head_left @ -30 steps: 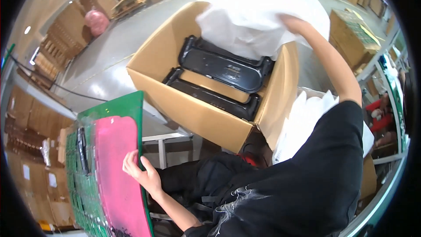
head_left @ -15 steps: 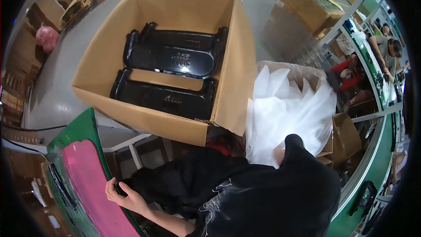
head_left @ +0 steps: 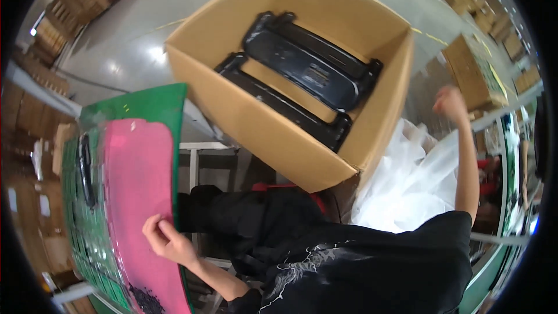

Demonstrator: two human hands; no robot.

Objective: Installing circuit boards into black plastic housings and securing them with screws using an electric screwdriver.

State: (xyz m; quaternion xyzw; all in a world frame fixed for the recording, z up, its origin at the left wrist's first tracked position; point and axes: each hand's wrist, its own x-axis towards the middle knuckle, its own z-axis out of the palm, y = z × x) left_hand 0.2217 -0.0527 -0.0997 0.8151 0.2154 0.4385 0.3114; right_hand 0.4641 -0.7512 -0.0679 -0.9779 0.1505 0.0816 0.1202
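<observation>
The large open cardboard box [head_left: 273,122] is serving as the landmark. It is holding two black moulded trays [head_left: 308,70], one leaning partly over the other, so the lower tray is showing only its long edge and part of its base. What is supporting the box is hidden beneath it.

Below and left of the box, the left hand [head_left: 168,241] is resting against the near edge of a pink sheet [head_left: 139,197], fingers curled narrowly onto it; whether the thumb is gripping the underside cannot be told. The sheet is lying on a green worktop [head_left: 145,102], whose far portion is bending with the lens and whose lower end is cut off by the picture rim. A dark patch on the sheet's bottom end is too blurred to identify.

Right of the box, the right hand [head_left: 450,104] is raised and closed into a loose fist; whether it is pinching anything cannot be told. A heap of white plastic film [head_left: 407,180] is lying just below that hand, against the box's right wall. The person's black clothing is covering everything beneath the box's near corner.
</observation>
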